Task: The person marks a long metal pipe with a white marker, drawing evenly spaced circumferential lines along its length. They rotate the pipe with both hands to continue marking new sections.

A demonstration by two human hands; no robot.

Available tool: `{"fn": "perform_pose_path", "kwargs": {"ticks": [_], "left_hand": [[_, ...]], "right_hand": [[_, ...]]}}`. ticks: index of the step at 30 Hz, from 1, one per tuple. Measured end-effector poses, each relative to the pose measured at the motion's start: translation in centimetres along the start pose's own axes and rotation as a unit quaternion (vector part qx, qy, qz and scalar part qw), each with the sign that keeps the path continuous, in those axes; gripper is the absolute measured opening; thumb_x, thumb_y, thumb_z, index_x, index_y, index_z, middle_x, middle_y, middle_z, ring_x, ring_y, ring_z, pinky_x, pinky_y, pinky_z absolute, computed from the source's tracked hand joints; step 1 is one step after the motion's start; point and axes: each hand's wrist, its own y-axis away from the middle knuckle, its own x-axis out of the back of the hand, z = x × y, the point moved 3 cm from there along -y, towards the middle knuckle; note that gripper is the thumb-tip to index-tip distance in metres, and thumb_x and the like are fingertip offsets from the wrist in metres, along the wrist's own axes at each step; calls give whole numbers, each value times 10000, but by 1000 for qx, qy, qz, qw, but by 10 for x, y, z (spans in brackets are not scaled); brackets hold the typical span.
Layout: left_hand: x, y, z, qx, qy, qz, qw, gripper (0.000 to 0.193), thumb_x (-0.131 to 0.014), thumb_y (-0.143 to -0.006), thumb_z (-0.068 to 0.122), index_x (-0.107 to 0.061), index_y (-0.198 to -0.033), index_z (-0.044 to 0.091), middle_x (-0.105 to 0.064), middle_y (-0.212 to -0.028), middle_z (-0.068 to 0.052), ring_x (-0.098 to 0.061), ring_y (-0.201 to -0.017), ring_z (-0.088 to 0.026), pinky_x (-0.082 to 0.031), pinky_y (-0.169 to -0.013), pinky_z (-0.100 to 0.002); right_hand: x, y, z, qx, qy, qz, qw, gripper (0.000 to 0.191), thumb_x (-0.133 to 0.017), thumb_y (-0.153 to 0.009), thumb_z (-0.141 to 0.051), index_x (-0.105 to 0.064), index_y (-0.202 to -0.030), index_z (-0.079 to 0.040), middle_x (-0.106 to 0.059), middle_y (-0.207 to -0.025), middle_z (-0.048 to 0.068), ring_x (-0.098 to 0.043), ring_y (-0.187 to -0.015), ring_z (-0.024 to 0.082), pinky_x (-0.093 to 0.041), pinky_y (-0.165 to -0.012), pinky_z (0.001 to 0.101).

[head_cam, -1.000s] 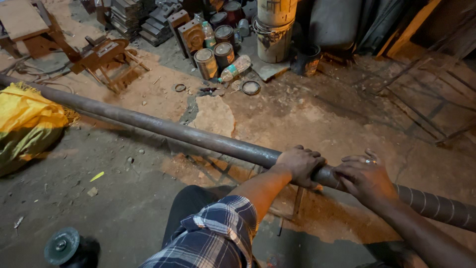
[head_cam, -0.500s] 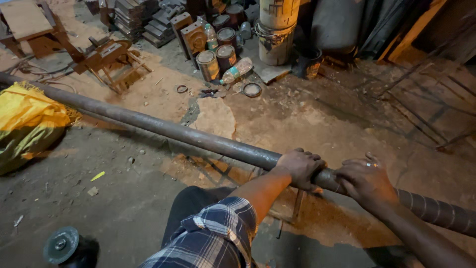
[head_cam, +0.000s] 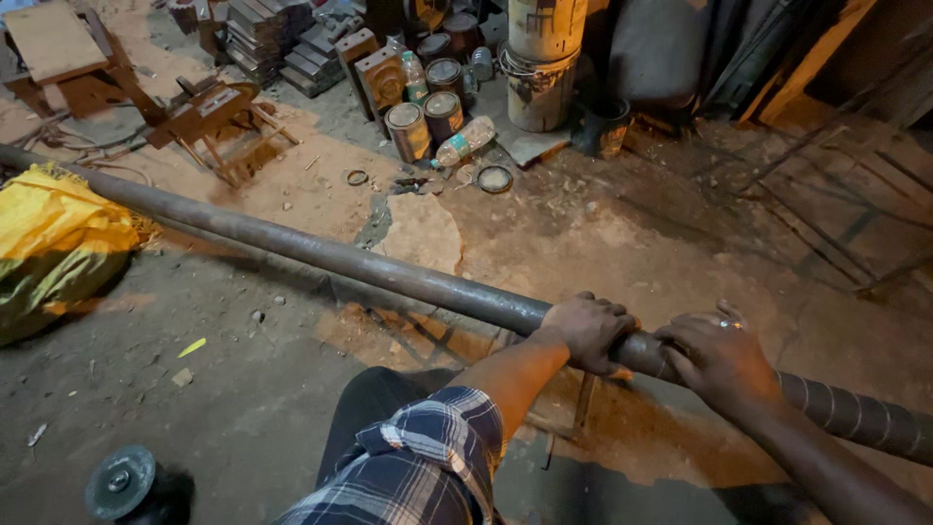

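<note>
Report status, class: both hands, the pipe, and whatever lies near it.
Left hand and right hand both gripping the long steel pipe. Pipe runs across the dirt floor. Yellow sack beside its far end.

Dark grey pipe with pale spiral bands, yellow-green sack, blue-white plaid sleeve, rusty brown tins

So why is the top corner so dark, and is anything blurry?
Head view: warm light falls on the dirt floor and the long pipe, which casts a shadow beside it; the top right fades into darkness; the left hand and right hand look sharp.
</note>
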Motion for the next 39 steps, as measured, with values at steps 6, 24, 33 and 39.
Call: {"fn": "perform_pose_path", "kwargs": {"ticks": [6,24,33,39], "left_hand": [[2,0,1,-4,8,14,1000,803,-741,-697,675,-632,-1310,169,-678,-1232,-61,-640,-1183,-258,-447,-1022,-419],[5,-1,2,3,2,-23,1000,813,-744,-712,651,-599,-1348,165,-645,-1288,-70,-621,-1209,-260,-429,-1050,-429],[7,-2,2,-12,9,3,1000,842,-769,-669,645,-604,-1327,147,-654,-1260,-95,-636,-1173,-276,-453,-998,-443],[-2,0,-1,-20,57,18,998,736,-793,-657,622,-671,-1237,187,-691,-1217,-99,-655,-1127,-332,-478,-999,-467]], "right_hand": [[-13,2,6,20,18,13,1000,259,-729,-781,-307,-764,-1022,-217,-755,-1065,4,-685,-1052,248,-405,-1095,546],[-16,3,9,-36,-51,-66,996,248,-733,-823,-316,-752,-1057,-239,-749,-1100,-45,-695,-1062,178,-486,-1105,442],[0,0,-7,34,-15,33,999,254,-755,-738,-260,-771,-985,-207,-767,-988,2,-704,-1011,228,-419,-1072,566],[-3,8,-4,-1,-58,18,998,162,-727,-833,-209,-727,-976,-133,-741,-953,84,-706,-906,301,-540,-870,468]]}}
